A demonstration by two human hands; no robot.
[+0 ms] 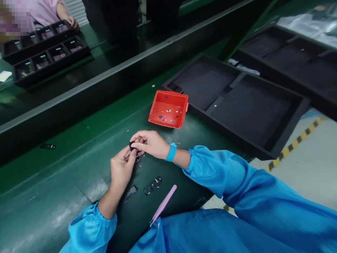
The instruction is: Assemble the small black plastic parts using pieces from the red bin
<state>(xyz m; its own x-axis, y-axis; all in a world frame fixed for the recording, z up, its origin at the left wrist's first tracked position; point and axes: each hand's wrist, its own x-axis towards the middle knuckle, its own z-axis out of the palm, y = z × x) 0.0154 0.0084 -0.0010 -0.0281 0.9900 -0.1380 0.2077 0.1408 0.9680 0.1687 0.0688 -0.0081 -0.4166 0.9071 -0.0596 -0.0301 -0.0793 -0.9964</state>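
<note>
Small black part (132,146) sits pinched between our left hand (121,168) and right hand (149,142), raised just above the green tabletop (52,196) so both sets of fingertips can work it.

Red bin (168,109) on a green table (79,147) — blue sleeves (237,182), pink tweezers (163,203), black trays (237,105).

Green work surface (52,196) beside grey floor (310,165) with yellow-black hazard stripe (297,140).
</note>
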